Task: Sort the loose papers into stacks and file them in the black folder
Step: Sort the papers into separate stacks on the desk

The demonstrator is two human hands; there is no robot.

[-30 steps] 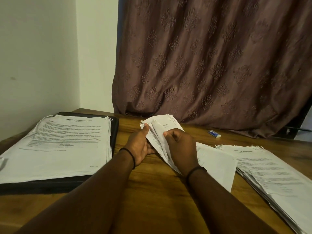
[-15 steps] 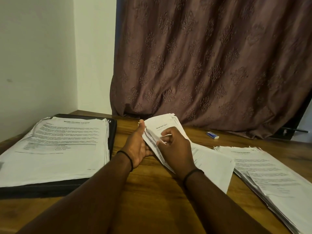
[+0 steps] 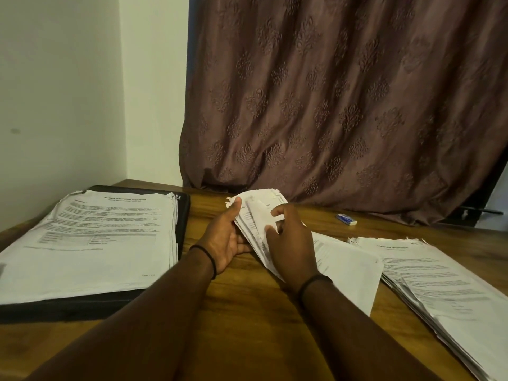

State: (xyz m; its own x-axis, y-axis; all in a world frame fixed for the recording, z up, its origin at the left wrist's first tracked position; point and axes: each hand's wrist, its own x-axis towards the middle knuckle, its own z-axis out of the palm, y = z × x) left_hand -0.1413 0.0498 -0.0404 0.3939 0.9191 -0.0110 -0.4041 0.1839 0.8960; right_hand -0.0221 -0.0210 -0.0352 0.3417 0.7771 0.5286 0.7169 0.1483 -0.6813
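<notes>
Wooden table [image 3: 247,312] before a patterned curtain [image 3: 343,105] carries a black folder [image 3: 184,215] at left with a paper stack [image 3: 96,237] on it, a second fanned stack [image 3: 439,276] at right, and a blue-and-white eraser [image 3: 346,219] near the curtain. Between them the left hand [image 3: 225,240] grips a tilted bundle of papers [image 3: 258,213] from below, thumb on its top corner, while the right hand [image 3: 291,243] pinches its front sheets above loose sheets [image 3: 351,270] lying flat.

A room in a home: a heavy patterned curtain [image 3: 343,105] hangs behind a wooden bench [image 3: 247,312] pushed into a plain wall [image 3: 68,92] corner.
</notes>
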